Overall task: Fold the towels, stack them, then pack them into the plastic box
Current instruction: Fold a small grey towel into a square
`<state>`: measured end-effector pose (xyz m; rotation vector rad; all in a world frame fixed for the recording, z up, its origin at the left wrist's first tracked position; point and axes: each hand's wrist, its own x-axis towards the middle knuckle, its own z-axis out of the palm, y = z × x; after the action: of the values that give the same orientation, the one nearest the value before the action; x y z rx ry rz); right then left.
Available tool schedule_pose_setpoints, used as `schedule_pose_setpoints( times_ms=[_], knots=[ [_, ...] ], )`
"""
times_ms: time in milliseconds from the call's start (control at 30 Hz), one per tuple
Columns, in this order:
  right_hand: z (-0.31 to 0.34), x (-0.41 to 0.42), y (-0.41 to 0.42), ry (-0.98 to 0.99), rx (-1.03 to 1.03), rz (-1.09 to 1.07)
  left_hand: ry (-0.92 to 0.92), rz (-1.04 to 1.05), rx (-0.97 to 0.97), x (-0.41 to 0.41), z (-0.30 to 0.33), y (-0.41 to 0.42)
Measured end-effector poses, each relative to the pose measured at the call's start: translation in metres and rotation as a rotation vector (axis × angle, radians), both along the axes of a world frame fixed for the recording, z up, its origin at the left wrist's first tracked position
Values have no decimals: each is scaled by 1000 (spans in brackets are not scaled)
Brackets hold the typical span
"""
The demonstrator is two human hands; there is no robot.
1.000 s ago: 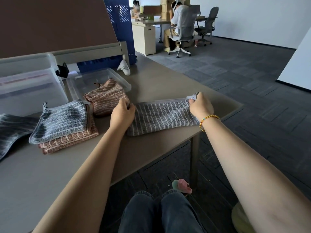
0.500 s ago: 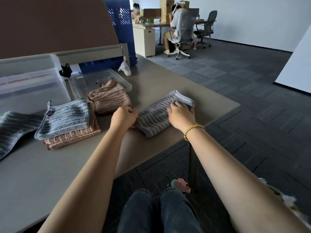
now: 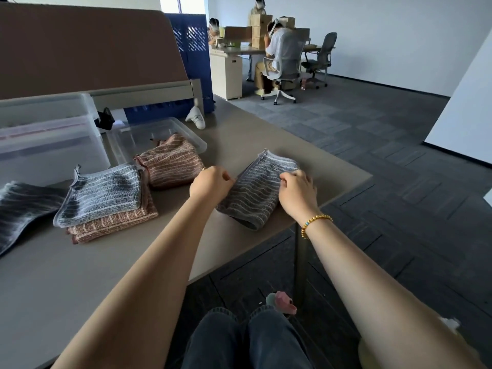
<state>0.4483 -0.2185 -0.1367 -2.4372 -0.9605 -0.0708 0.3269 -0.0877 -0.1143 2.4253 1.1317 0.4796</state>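
Note:
A grey striped towel (image 3: 255, 191) lies folded near the table's right edge. My left hand (image 3: 210, 183) pinches its left edge with curled fingers. My right hand (image 3: 296, 191) grips its right side. To the left sits a stack: a folded grey-white towel (image 3: 102, 194) on a brown striped towel (image 3: 114, 223). Another brown striped towel (image 3: 170, 162) lies partly on a clear plastic lid (image 3: 149, 134). A dark striped towel (image 3: 18, 206) lies at the far left. The clear plastic box (image 3: 45, 134) stands at the back left.
The tan table (image 3: 80, 275) ends just right of the grey towel. A white bottle-like object (image 3: 195, 118) and a black clip (image 3: 105, 119) lie at the back. A brown panel rises behind. People sit at a desk far away. My knees are below the table edge.
The grey towel was stretched out wide. My right hand brought its right end over to the left, folding it in half. Both hands now hold the smaller folded towel.

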Motion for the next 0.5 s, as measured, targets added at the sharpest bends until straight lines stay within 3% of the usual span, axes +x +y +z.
schedule_pose_setpoints(
  times_ms=[300, 500],
  knots=[
    [-4, 6, 5, -21, -37, 78, 51, 17, 28, 17, -4, -1],
    [-3, 1, -3, -16, 32, 103, 28, 32, -60, 10, -2, 6]
  ],
)
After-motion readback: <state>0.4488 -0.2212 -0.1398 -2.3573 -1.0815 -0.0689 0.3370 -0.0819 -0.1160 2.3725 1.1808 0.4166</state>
